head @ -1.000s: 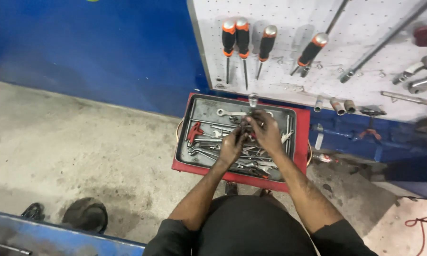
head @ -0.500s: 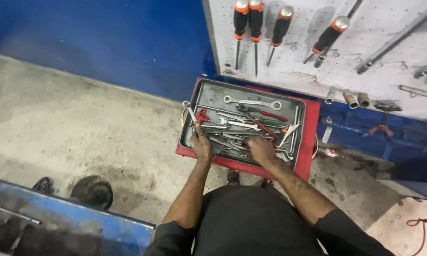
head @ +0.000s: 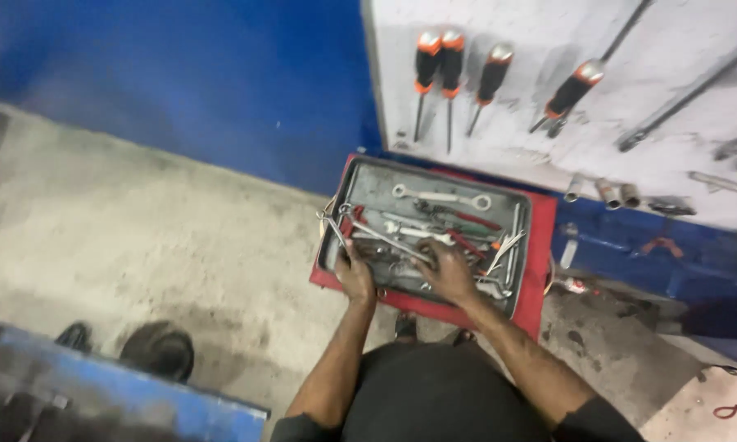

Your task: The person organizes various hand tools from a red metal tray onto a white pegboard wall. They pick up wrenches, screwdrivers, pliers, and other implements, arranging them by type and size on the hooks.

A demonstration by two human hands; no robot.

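Note:
A red tool tray (head: 540, 245) with a grey liner sits on the floor against a blue wall. It is filled with several wrenches, red-handled pliers (head: 467, 219) and other hand tools. My left hand (head: 354, 274) is at the tray's near left corner, closed around the lower end of a thin wrench (head: 333, 229) that slants up over the left rim. My right hand (head: 450, 270) lies palm down on the pile of tools at the tray's near middle. Its fingers are curled among them, and what they grip is hidden.
A white pegboard (head: 549, 131) above the tray holds orange-and-black screwdrivers (head: 430, 69), long bars and sockets (head: 618, 195). Bare concrete floor spreads to the left. A blue metal edge (head: 139, 401) and a dark shoe (head: 157, 350) are at the lower left. A red cord (head: 733, 409) lies at the far right.
A second ago both hands met over the tray's middle. They then dropped to its near edge. My left hand now holds a wrench at the left corner, and the view has shifted.

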